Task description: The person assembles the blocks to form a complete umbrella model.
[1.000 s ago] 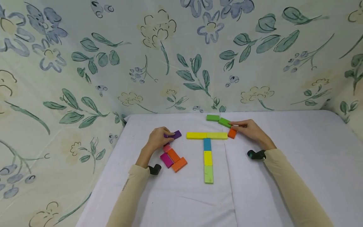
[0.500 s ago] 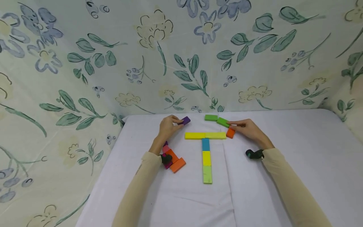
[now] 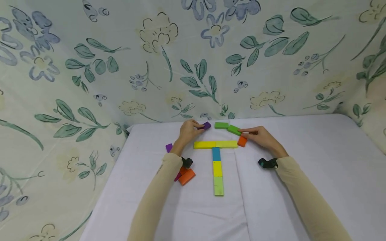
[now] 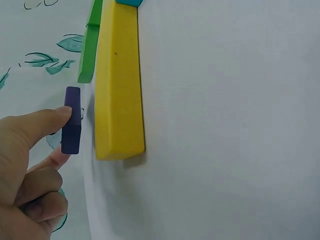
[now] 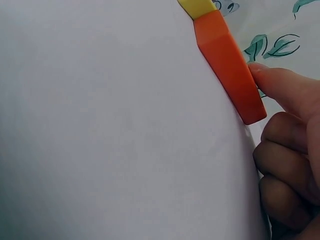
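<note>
My left hand (image 3: pixel 188 131) pinches a purple block (image 3: pixel 206 126) between thumb and finger at the far side of the table. In the left wrist view that purple block (image 4: pixel 71 120) stands beside a long yellow block (image 4: pixel 120 90). My right hand (image 3: pixel 260 136) has its index finger and thumb at the right end of a tilted green block (image 3: pixel 234 130), pinching it. Just below the thumb lies an orange block (image 3: pixel 242 141); in the right wrist view this orange block (image 5: pixel 230 67) hides the green one. Another green block (image 3: pixel 221 125) lies between the purple and tilted green blocks.
Two yellow blocks (image 3: pixel 205 145) form a bar, with a column of blue (image 3: pixel 216 154), yellow (image 3: pixel 217 168) and light green blocks (image 3: pixel 218 186) below. Under my left forearm lie an orange block (image 3: pixel 187 176) and other partly hidden blocks. A purple block (image 3: pixel 169 147) lies left.
My left hand has carried the purple block from the pile at left up and right, beside the left green block. The right hand stays at the tilted green block.
</note>
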A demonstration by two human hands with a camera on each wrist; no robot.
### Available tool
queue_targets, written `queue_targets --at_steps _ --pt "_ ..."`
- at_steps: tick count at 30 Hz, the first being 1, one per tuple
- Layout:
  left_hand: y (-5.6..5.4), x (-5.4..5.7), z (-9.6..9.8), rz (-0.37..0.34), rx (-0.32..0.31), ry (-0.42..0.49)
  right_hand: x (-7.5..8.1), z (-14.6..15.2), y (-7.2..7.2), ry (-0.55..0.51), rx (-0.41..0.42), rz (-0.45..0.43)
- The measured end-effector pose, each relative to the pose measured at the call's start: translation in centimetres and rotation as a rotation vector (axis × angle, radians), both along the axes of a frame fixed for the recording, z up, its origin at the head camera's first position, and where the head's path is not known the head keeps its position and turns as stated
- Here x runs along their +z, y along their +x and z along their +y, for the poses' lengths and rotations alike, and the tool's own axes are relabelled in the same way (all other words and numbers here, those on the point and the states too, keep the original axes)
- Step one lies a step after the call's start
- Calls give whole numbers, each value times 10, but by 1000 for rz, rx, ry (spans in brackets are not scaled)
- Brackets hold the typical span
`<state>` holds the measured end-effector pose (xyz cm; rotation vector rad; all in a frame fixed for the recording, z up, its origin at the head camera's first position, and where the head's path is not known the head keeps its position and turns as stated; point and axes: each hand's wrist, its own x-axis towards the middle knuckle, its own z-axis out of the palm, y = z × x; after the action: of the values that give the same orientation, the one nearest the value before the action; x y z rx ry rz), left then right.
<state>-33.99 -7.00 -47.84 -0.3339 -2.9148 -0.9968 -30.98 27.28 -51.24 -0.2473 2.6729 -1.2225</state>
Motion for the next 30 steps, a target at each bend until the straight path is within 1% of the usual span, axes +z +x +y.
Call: queue_targets --at_steps 6,13,23,26,30 --pt "0 -3 6 -33 -1 17 0 -2 -1 4 -7 -3" --pt "0 -7 8 -64 24 8 0 -1 0 -6 -3 -8" --pt "-2 -6 8 -71 15 20 0 -2 -1 -6 -26 -28" --pt "-2 -7 8 -67 16 23 0 -3 -1 -6 -24 -20" --pt "-4 -8 8 -47 1 29 -1 -3 0 2 -22 -2"
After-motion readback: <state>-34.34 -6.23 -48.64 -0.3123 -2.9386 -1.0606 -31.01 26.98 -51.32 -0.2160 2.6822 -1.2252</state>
